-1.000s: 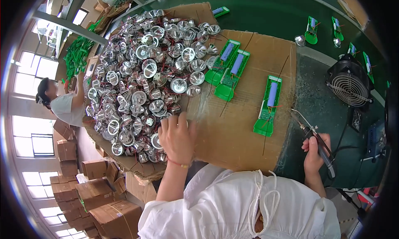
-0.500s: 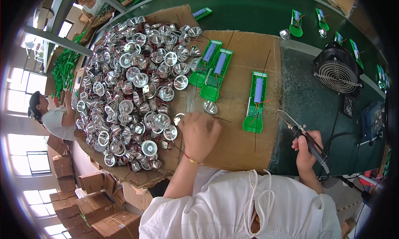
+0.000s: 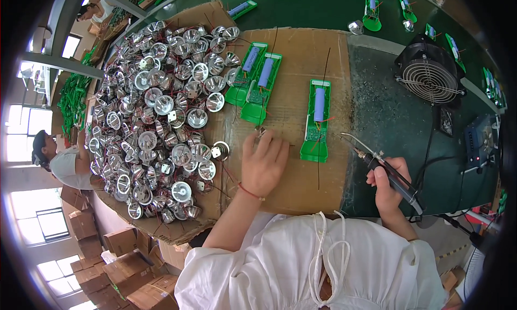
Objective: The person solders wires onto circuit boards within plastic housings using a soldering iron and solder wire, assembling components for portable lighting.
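My left hand is over the cardboard, its fingers curled down around a small shiny reflector cup, mostly hidden beneath them. Just beyond those fingertips lie two green plastic housings, side by side, each holding a purple cylindrical battery and a circuit board. My right hand grips a soldering iron with a thin curved metal tube along it; its tip points up and left. A third green housing with a purple battery, red wires and a dark wire lies between my hands.
A large heap of silvery reflector cups covers the left of the cardboard sheet. At the right stand a black fan and a blue box-shaped unit. More green housings lie along the far side. A co-worker sits at left.
The view has shifted slightly. My left hand has moved from beside the heap onto the loose reflector cup and now covers most of it. My right hand still holds the soldering iron.
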The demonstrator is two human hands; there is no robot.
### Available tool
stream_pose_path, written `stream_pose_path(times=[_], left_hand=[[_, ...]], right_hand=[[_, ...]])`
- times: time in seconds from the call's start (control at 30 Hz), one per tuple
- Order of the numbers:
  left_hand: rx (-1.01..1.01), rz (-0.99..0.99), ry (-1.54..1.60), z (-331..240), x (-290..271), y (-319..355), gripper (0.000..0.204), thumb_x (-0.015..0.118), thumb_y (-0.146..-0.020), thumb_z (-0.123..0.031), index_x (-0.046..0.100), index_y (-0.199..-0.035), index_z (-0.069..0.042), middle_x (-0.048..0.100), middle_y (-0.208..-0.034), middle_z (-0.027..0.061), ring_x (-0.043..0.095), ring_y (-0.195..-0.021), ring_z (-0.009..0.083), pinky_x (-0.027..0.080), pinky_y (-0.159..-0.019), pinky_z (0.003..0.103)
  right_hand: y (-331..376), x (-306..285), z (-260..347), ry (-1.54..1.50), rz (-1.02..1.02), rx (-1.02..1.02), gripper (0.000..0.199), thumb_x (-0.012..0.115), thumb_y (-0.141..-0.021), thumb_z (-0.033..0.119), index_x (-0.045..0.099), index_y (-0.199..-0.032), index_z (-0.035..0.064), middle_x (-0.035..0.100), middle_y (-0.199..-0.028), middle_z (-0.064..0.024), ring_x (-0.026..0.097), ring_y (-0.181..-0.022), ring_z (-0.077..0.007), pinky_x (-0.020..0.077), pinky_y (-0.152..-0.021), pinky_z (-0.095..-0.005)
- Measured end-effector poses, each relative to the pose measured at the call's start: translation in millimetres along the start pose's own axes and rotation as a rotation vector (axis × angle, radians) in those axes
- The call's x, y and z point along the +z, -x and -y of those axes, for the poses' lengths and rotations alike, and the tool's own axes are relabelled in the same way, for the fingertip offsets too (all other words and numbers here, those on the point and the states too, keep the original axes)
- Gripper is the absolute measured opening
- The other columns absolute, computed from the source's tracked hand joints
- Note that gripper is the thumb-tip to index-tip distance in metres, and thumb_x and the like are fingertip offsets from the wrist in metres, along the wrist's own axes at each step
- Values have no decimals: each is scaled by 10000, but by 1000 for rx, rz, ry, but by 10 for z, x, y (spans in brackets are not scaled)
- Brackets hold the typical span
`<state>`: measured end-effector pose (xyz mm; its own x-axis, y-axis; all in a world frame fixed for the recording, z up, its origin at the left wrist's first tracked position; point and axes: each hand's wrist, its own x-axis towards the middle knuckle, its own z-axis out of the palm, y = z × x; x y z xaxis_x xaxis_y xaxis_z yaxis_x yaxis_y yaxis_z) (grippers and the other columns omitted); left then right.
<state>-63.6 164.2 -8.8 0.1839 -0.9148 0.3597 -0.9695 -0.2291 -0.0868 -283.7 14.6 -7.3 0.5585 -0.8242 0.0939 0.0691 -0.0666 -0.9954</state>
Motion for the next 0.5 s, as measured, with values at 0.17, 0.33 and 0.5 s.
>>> stream_pose_path(times=[0.17,0.33,0.5], left_hand=[[-246,-128,271,-17,-45,-12,93,654,-745,-120,612,-795,-53,618,-789,56,564,-881,223,398,-803,394],[-619,57,895,-238,-100,-177,86,637,-773,-112,632,-761,-27,607,-737,100,551,-731,256,437,-633,334],[-592,-2,783,-328,-12,-254,96,658,-763,-103,619,-724,-25,577,-736,94,536,-700,251,430,-626,340]], right_hand=[[48,29,23,-36,52,10,156,583,-819,53,450,-871,-9,568,-702,-100,547,-575,-105,466,-535,-228],[49,128,-60,-61,117,28,173,621,-798,56,486,-883,-9,582,-710,-93,572,-622,-114,462,-560,-239],[-19,155,-93,61,171,-67,168,584,-823,75,440,-858,-3,553,-711,-105,548,-565,-115,465,-506,-241]])
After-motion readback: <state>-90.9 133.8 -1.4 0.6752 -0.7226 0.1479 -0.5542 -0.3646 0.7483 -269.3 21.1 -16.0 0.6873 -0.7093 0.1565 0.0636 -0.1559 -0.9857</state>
